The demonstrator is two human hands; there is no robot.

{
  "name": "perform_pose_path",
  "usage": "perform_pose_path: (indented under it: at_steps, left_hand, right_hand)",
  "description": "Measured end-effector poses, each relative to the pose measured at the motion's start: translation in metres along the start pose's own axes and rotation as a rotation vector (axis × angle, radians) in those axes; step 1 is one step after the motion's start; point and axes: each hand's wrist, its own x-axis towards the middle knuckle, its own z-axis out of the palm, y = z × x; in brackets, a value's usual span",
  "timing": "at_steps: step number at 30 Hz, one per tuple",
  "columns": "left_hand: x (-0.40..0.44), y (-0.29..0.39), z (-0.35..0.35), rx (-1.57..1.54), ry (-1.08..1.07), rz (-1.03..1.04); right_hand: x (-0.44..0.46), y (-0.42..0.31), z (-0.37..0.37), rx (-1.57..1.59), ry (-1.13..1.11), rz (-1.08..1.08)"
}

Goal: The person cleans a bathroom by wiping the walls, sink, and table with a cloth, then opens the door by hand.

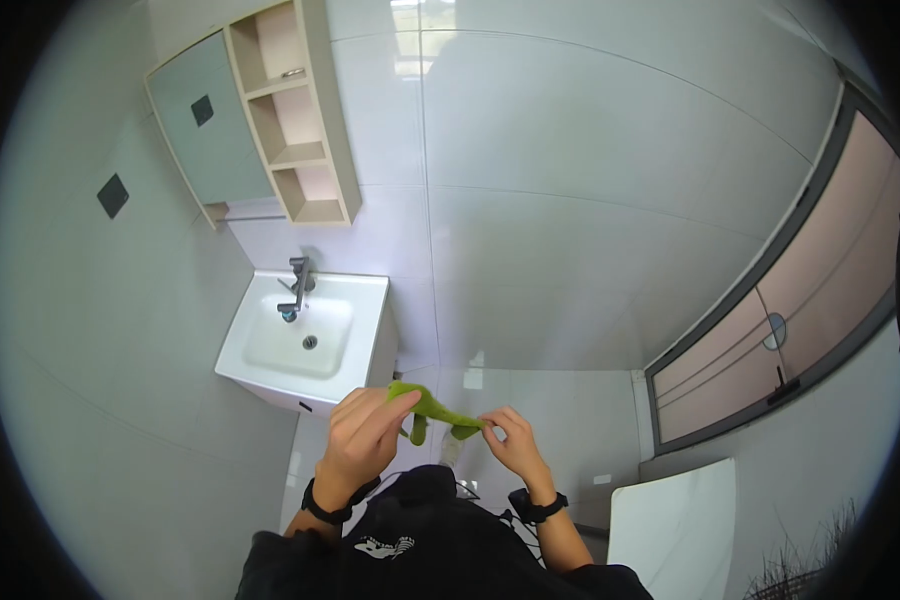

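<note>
A limp, bright green cloth [433,405] is stretched between my two hands in front of my chest, with folds hanging down below it. My left hand [358,437] pinches its upper left end between thumb and fingers. At the lower right end, the fingertips of my right hand [511,442] grip a narrow corner. The cloth's exact shape is hard to make out. Both wrists wear black bands.
A white washbasin [232,340] with a dark faucet [298,285] stands ahead on the left. Above it hangs a mirror cabinet [205,130] with open shelves. On the right are a dark-framed door [710,370] and a white marbled panel [670,530].
</note>
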Motion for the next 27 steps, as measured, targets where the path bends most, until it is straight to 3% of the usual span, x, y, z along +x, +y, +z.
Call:
perform_pose_path:
  at_steps: [6, 9, 12, 15, 18, 25, 27]
  left_hand:
    - [0.028, -0.042, 0.039, -0.004, 0.101, 0.001]
    - [0.033, -0.081, 0.062, 0.046, 0.233, -0.039]
    - [0.054, -0.113, 0.081, 0.097, 0.311, -0.094]
    - [0.076, -0.148, 0.094, 0.073, 0.379, -0.098]
    - [0.098, -0.186, 0.103, 0.115, 0.430, -0.065]
    - [0.179, -0.255, 0.113, 0.303, 0.624, 0.013]
    - [0.217, -0.264, 0.103, 0.379, 0.621, 0.019]
  right_hand:
    - [0.049, 0.044, -0.009, -0.001, -0.073, 0.202]
    - [0.086, 0.060, -0.026, 0.322, 0.156, 0.452]
    - [0.148, 0.083, -0.047, 0.242, 0.513, 0.163]
    - [0.223, 0.091, -0.074, -0.071, 0.690, 0.023]
    - [0.298, 0.094, -0.088, 0.012, 0.775, -0.183]
    - [0.461, 0.026, -0.105, -0.446, 0.782, -0.702]
    - [0.501, -0.012, -0.106, -0.501, 0.816, -0.742]
